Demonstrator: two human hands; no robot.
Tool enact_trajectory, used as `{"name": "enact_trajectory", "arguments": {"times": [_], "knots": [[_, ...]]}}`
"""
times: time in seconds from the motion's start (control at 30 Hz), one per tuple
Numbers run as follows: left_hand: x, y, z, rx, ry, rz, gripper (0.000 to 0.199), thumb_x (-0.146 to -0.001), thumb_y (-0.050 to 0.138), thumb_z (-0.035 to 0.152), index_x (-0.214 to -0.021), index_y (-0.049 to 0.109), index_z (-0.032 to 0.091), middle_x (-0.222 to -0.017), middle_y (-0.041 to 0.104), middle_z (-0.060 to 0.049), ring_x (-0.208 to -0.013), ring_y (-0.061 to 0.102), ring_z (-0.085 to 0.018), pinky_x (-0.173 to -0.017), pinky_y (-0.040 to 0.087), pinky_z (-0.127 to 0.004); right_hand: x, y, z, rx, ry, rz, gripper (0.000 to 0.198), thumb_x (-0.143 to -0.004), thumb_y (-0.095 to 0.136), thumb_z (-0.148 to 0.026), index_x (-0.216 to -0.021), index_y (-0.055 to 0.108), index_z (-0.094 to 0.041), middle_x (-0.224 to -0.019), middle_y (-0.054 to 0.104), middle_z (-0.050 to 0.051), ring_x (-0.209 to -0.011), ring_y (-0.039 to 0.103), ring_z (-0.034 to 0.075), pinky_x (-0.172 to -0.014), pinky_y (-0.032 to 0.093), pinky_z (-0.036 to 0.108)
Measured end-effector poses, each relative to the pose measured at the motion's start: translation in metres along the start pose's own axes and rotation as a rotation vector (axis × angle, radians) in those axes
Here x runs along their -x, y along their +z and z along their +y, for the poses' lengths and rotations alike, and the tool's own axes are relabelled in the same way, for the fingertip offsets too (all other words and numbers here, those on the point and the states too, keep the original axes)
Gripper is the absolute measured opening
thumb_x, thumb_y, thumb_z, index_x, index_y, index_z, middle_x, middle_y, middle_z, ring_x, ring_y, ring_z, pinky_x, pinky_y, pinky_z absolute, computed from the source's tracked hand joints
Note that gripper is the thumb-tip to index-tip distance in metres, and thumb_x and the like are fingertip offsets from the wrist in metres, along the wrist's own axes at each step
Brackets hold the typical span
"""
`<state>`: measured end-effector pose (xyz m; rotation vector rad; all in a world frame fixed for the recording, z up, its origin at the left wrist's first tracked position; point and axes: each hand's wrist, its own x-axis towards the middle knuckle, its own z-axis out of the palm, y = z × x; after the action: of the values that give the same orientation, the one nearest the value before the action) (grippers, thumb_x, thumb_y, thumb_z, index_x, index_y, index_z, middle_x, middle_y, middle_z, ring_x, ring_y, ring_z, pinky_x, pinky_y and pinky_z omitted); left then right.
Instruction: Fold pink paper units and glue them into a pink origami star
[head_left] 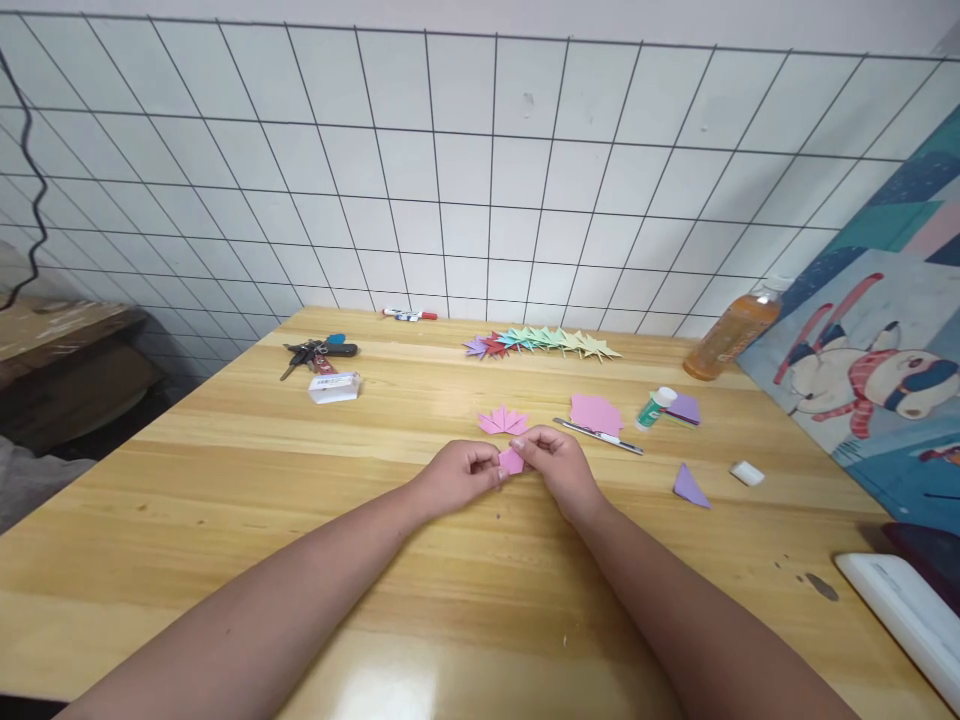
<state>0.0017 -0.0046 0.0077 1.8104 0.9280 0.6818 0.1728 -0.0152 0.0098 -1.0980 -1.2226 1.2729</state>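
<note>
A small folded piece of pink paper (511, 461) is pinched between my two hands, low over the wooden table. My left hand (459, 474) grips its left edge with thumb and fingers. From the right, my right hand (556, 462) holds its upper right edge, fingers partly hiding it. Just beyond the hands lies a fan-shaped pink folded paper (503, 420). A slim pen-like tool (598, 436) rests to the right, touching or close to a stack of pink paper (596, 413). Farther back is a row of folded paper stars (555, 342) in several colours.
On the right stand a glue stick (656, 408) and a tilted orange drink bottle (735, 330), with purple paper (684, 408), a purple folded triangle (691, 486) and an eraser (747, 473). Keys (319, 352), a small white box (334, 388) and a marker (409, 315) lie left.
</note>
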Motion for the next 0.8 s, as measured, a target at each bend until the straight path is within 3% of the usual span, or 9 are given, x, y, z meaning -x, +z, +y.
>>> {"name": "enact_trajectory", "arguments": {"times": [0.13, 0.4, 0.63, 0.8], "knots": [[-0.0008, -0.0037, 0.0006, 0.072, 0.039, -0.109, 0.022, -0.079, 0.056, 0.031, -0.067, 0.057, 0.013, -0.063, 0.057, 0.000, -0.059, 0.051, -0.011, -0.057, 0.038, -0.021, 0.0007, -0.0016, -0.0004, -0.141, 0.094, -0.044, 0.027, -0.064, 0.072, -0.040, -0.061, 0.061, -0.016, -0.053, 0.055, -0.002, -0.050, 0.047, 0.009, -0.054, 0.038, 0.023], [-0.0019, -0.0055, -0.0013, 0.145, 0.075, -0.122, 0.025, -0.079, 0.057, 0.034, -0.068, 0.058, 0.012, -0.063, 0.057, -0.001, -0.060, 0.051, -0.012, -0.058, 0.038, -0.022, -0.0008, -0.0016, -0.0012, -0.276, 0.190, -0.078, 0.027, -0.060, 0.075, -0.038, -0.061, 0.060, -0.016, -0.050, 0.053, -0.004, -0.047, 0.043, 0.007, -0.051, 0.036, 0.021], [-0.0005, -0.0033, 0.0000, 0.123, 0.051, -0.064, 0.031, -0.081, 0.053, 0.043, -0.078, 0.061, 0.013, -0.069, 0.058, -0.002, -0.064, 0.051, -0.013, -0.059, 0.037, -0.022, -0.0018, -0.0003, -0.0003, 0.042, 0.057, -0.013, 0.024, -0.062, 0.073, -0.037, -0.065, 0.062, -0.016, -0.054, 0.058, -0.002, -0.051, 0.051, 0.011, -0.053, 0.040, 0.024], [-0.0034, -0.0007, 0.0006, 0.165, 0.012, 0.000, 0.025, -0.075, 0.062, 0.037, -0.077, 0.062, 0.012, -0.067, 0.057, 0.000, -0.061, 0.050, -0.011, -0.058, 0.037, -0.021, -0.0010, 0.0035, -0.0008, 0.091, 0.012, 0.047, 0.023, -0.065, 0.069, -0.038, -0.064, 0.062, -0.016, -0.050, 0.055, -0.003, -0.048, 0.048, 0.010, -0.051, 0.038, 0.023]]}}
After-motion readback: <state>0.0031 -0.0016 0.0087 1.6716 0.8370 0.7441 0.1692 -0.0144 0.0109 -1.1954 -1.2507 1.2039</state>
